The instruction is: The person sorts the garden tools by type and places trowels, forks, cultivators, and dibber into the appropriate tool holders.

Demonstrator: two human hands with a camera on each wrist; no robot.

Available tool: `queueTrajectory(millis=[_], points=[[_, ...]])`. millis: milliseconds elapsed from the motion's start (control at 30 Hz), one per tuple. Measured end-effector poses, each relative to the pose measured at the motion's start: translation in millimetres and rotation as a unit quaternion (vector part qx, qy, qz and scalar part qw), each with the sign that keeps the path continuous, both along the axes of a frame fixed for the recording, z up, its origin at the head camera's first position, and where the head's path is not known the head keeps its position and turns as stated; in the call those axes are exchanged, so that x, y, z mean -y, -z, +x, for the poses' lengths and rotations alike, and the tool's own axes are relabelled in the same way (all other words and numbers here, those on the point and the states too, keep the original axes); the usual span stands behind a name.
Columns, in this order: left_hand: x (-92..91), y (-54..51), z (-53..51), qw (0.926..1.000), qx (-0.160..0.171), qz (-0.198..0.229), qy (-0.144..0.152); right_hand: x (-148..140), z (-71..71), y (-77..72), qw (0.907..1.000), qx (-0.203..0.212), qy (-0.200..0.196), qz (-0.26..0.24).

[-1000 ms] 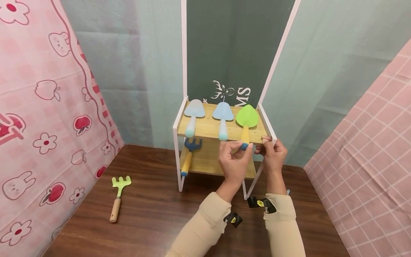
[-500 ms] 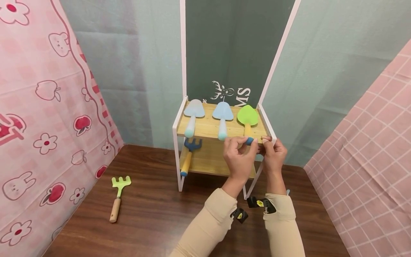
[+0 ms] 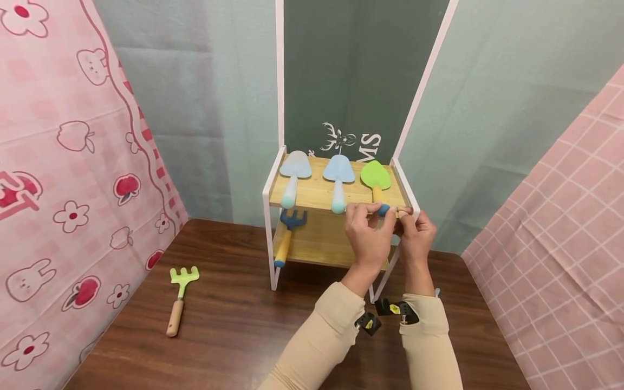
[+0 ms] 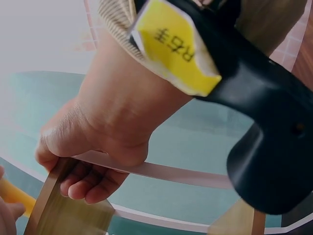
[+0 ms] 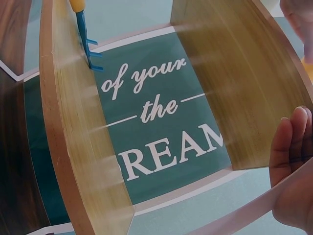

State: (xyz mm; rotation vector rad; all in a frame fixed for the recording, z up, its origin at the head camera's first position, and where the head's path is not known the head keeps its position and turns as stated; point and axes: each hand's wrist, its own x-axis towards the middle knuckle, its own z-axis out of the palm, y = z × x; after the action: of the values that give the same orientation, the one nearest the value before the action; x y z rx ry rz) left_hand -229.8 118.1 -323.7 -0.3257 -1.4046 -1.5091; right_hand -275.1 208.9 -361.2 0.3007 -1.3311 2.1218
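A green trowel [image 3: 375,174] with a yellow handle lies on the upper shelf [image 3: 314,192], at its right. My left hand [image 3: 371,238] pinches the handle's blue end [image 3: 383,209] between thumb and fingers at the shelf's front edge. My right hand [image 3: 416,235] grips the shelf's front right corner, fingers curled beneath the board, as the left wrist view also shows with that hand [image 4: 93,147]. Left of the green trowel lie a light blue trowel [image 3: 338,169] and a whitish-blue trowel [image 3: 296,165], handles towards the front.
A blue fork with a yellow handle [image 3: 284,248] leans on the lower shelf's left side. On the brown table [image 3: 219,325], a green fork with a wooden handle [image 3: 176,317] lies at the left. A dark board [image 3: 361,65] rises behind the shelves; curtains stand around.
My left hand has moved right and slightly up, shifting the green trowel's handle end rightwards, so the handle slants more towards the right hand. The right hand has stayed at the corner.
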Motion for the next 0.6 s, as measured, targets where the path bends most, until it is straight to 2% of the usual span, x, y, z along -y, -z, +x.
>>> queueTrajectory(millis=[100,167,233,433,600], points=[[-1.8,5.3,-5.4,0.9993,0.033,-0.01,0.014,-0.1,0.9,-0.3,1.0,0.001,0.003,0.002],[-2.1,7.2,-7.9,0.9984,0.047,-0.014,0.029,-0.1,1.7,-0.9,1.0,-0.001,0.003,0.003],[-1.7,8.1,-9.6,0.9977,0.054,-0.025,0.031,-0.1,2.4,-1.4,1.0,-0.003,0.003,0.006],[0.7,7.1,-8.6,0.9959,0.068,-0.059,0.01,0.5,2.8,-1.7,0.9999,0.002,0.007,0.009],[2.4,9.7,-8.0,0.9962,0.057,-0.063,0.015,0.6,1.7,-0.8,0.9999,0.003,0.006,0.012]])
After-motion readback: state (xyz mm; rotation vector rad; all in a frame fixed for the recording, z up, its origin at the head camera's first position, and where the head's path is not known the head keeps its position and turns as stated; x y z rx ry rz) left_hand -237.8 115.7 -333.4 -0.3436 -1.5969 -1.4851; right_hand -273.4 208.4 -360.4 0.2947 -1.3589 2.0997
